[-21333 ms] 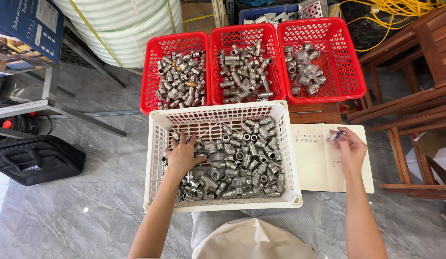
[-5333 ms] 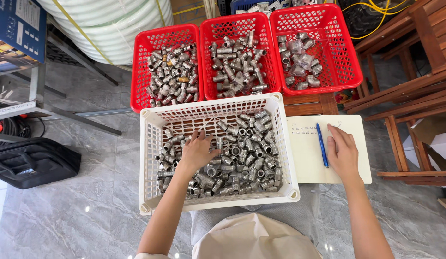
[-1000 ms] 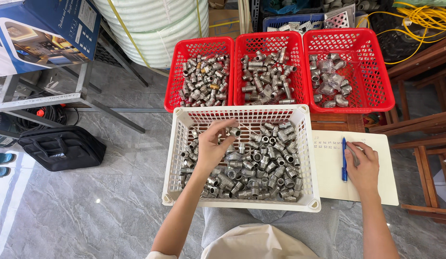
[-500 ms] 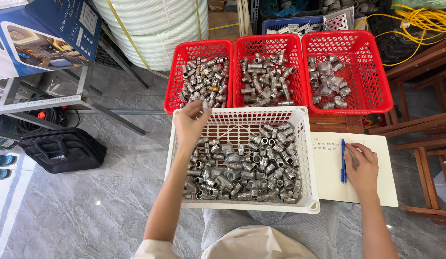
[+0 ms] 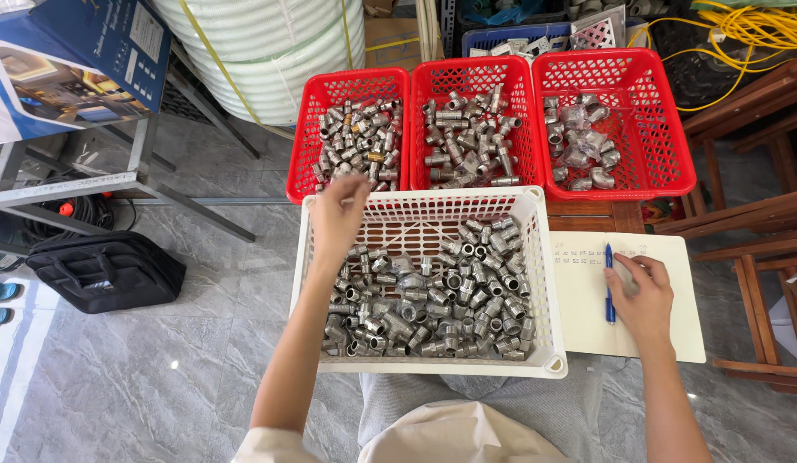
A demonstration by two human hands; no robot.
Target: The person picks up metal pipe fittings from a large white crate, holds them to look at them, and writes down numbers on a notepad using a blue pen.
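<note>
I see the white basket (image 5: 549, 283) directly in front of the person, its long side running left to right, loaded with silver pipe fittings (image 5: 433, 300) that are heaped toward its near half while the far strip of its floor shows bare. Beyond it, touching or just beside its far rim, stand three red baskets in a row: the left red basket (image 5: 300, 163) holds small fittings, some brass-coloured; the middle red basket (image 5: 420, 86) holds tee-shaped pieces; the right red basket (image 5: 664, 129) holds elbows, some in clear bags. The relation that matters: the left hand (image 5: 338, 214) hangs over the white basket's far left corner, right at the boundary with the left red basket, so that basket lies straight ahead of the fingertips and the heap of fittings lies behind the hand, back toward the body. The left hand is far the nearer hand to both. Its fingers are curled loosely and blurred; I cannot tell whether they grip a fitting. The right hand (image 5: 643, 296) is well apart from all baskets, resting flat on the open notebook (image 5: 673, 334) to the right of the white basket, fingers relaxed and touching or just beside the blue pen (image 5: 609, 283), which lies with its long axis pointing away from the body.
</note>
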